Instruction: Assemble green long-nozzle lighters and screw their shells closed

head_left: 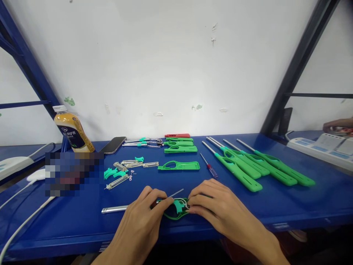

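Observation:
An opened green long-neck lighter [176, 217] lies at the table's front edge between my hands. Its metal tube [114, 209] sticks out to the left, and a teal trigger [179, 207] and white wires show in its body. My left hand [146, 213] is closed on the tube end of the body, thumb and index finger together. A thin whitish tube [176, 192] rises beside those fingertips. My right hand [220, 206] is closed around the handle end, fingertips by the wires, hiding most of that end.
Assembled green lighters [264, 165] lie at right beside a screwdriver [211, 168]. Green half shells [182, 166] sit behind my hands. Clear fuel tanks [118, 181], teal triggers and small parts lie left. Further back stand a bottle [74, 129] and phone [114, 144]. Another person's hand [338, 125] shows far right.

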The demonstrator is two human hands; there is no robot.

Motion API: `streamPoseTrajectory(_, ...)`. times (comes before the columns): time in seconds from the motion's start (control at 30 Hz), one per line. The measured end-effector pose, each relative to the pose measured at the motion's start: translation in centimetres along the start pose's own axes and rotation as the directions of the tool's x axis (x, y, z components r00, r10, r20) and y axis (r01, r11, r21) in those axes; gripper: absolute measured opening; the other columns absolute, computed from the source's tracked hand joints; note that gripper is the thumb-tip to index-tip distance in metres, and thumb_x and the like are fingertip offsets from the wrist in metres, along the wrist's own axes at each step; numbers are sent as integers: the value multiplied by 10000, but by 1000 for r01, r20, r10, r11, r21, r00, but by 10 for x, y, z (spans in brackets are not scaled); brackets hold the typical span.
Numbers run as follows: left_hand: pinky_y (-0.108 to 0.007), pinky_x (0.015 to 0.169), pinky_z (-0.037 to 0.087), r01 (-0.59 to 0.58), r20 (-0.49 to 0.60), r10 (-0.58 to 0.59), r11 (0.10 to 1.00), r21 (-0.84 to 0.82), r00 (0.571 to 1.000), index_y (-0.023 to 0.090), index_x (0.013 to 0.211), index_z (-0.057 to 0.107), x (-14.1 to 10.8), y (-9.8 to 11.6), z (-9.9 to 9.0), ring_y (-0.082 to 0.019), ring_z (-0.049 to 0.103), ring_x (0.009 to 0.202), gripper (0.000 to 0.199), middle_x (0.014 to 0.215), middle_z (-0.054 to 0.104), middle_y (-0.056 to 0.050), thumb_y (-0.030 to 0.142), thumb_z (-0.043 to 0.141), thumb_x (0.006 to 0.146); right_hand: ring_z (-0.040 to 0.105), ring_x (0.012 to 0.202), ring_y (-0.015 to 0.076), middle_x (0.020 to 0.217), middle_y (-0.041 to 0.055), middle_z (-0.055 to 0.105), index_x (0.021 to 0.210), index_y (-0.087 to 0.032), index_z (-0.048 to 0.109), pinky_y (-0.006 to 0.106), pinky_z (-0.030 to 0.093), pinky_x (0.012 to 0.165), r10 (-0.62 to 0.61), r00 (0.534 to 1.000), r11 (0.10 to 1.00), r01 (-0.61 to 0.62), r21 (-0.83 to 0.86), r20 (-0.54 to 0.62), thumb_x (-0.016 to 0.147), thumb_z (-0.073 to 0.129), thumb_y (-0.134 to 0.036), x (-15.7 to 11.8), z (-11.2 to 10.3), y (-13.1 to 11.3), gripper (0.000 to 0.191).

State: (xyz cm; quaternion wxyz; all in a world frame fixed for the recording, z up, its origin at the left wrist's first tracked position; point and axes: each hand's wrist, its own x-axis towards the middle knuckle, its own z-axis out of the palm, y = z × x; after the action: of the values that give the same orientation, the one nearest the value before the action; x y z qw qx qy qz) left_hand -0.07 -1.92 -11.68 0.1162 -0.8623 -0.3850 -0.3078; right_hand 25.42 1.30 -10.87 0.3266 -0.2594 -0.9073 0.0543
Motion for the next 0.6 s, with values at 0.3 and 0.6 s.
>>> streamPoseTrajectory(0.3, -348, 680, 570, 4, 37, -5, 1000, 4, 999, 218, 1247, 641, -1, 0, -2, -213, 603, 784, 431, 1036, 698, -67, -42, 399, 1004, 635, 885, 177, 1019, -4, 754, 1035, -228, 718, 356, 458, 840, 8, 1000, 1000, -8, -7, 19, 1090, 605, -291, -2, 0, 0, 141)
streamPoseTrajectory(0.6, -311, 656, 554, -26, 76, 23, 999, 40, 997, 215, 1234, 641, -1, 2, -5, -209, 595, 804, 477, 1035, 671, -69, -77, 384, 956, 619, 828, 168, 995, -2, 758, 1022, -229, 728, 342, 436, 764, -43, 998, 998, 40, -51, -46, 1085, 621, -275, -3, 2, 1, 132)
